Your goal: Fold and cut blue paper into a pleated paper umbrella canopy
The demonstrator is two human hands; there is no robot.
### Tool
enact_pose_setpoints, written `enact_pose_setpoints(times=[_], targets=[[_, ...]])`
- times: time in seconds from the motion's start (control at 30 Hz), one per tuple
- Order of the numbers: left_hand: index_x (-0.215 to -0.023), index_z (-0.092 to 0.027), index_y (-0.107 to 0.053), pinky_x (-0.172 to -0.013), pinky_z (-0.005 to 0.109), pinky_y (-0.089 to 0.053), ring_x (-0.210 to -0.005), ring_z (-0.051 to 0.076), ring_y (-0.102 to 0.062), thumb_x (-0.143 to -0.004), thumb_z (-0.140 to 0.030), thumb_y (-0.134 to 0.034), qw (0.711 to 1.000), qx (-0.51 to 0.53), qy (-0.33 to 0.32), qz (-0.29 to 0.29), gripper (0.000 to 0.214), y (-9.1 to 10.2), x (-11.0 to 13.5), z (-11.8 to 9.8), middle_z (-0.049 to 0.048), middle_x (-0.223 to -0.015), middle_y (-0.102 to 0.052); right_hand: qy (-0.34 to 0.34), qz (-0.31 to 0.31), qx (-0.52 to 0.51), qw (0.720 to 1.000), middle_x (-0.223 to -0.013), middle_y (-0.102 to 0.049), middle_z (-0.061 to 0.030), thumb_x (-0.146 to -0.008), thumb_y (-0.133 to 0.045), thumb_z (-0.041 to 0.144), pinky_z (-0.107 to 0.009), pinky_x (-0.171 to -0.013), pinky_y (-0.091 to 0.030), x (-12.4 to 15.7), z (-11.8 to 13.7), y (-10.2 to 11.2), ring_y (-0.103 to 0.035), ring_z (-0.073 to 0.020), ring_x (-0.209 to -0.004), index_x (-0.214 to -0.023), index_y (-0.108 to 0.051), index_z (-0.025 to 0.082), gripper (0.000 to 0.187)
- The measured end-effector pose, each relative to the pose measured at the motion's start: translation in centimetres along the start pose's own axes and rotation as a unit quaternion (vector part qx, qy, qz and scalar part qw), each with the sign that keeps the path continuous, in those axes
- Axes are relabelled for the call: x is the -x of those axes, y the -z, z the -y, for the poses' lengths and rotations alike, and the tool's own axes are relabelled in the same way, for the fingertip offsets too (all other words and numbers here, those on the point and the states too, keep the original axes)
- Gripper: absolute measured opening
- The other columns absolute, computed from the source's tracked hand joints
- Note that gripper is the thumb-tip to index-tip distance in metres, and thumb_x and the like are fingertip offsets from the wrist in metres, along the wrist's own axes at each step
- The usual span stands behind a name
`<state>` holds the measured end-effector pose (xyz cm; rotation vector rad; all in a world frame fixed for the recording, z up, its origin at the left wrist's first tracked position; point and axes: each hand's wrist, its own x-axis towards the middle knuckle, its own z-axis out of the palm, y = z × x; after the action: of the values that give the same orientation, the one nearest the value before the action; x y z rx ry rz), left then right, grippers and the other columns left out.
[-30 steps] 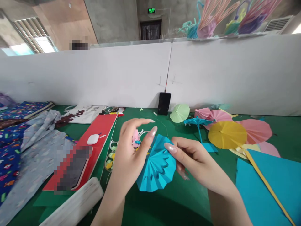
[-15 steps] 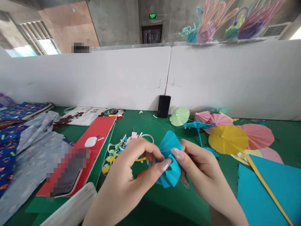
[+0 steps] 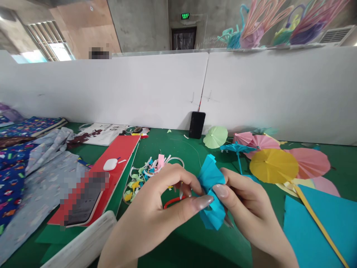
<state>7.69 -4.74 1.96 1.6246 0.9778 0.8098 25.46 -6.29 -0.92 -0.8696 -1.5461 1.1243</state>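
Note:
A folded, pleated piece of blue paper [image 3: 211,174] is held up above the table, pinched in at its middle and fanned out above and below. My left hand [image 3: 161,208] grips its left side between thumb and fingers. From the right, my right hand [image 3: 247,204] pinches the same paper, thumb pressed on its centre. Part of a red loop handle [image 3: 173,201] shows behind my left thumb; the rest is hidden. Paper umbrellas lie beyond my right hand: a blue one [image 3: 237,149] with a stem, a yellow one [image 3: 273,166], a pale green one [image 3: 215,137] and pink ones [image 3: 311,163].
Coloured paper scraps [image 3: 142,173] fill a round container behind my left hand. A black phone [image 3: 197,125] leans on the white partition [image 3: 139,89]. Blue sheets [image 3: 331,227] with a yellow strip [image 3: 318,219] lie right. At left are a red board [image 3: 122,149] and patterned cloth [image 3: 52,178].
The blue paper has turned and looks narrower, more edge-on. Both hands have moved slightly right in the view with it, and more of the red handle shows.

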Motion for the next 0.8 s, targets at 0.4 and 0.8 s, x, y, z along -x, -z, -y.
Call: enact_pose_setpoints(times=[0.4,0.8], targets=[[-0.078,-0.026,-0.063,-0.071,0.025,-0.042,-0.075,0.012,-0.053,-0.088,-0.028,-0.064,0.999,-0.005,-0.027,0.041,0.010,0.55,0.18,-0.08,-0.0054,-0.079,-0.057,0.110,-0.011,0.073,0.991,-0.054,-0.036,0.0084,-0.101,-0.047,0.031,-0.018,-0.043,-0.026,-0.06,-0.30,-0.28,-0.032,-0.0066,-0.047,-0.070,-0.041,0.022,0.033],[-0.076,-0.025,-0.058,-0.070,0.022,-0.042,-0.075,0.011,-0.053,-0.088,-0.023,-0.062,0.998,-0.023,-0.047,0.042,0.013,0.35,0.30,0.09,-0.0062,-0.078,-0.056,0.223,-0.068,0.271,0.934,-0.061,-0.023,0.0076,-0.089,-0.051,0.008,-0.024,-0.043,-0.021,0.13,-0.70,-0.33,-0.023,-0.0086,-0.048,-0.073,-0.037,0.023,0.027]])
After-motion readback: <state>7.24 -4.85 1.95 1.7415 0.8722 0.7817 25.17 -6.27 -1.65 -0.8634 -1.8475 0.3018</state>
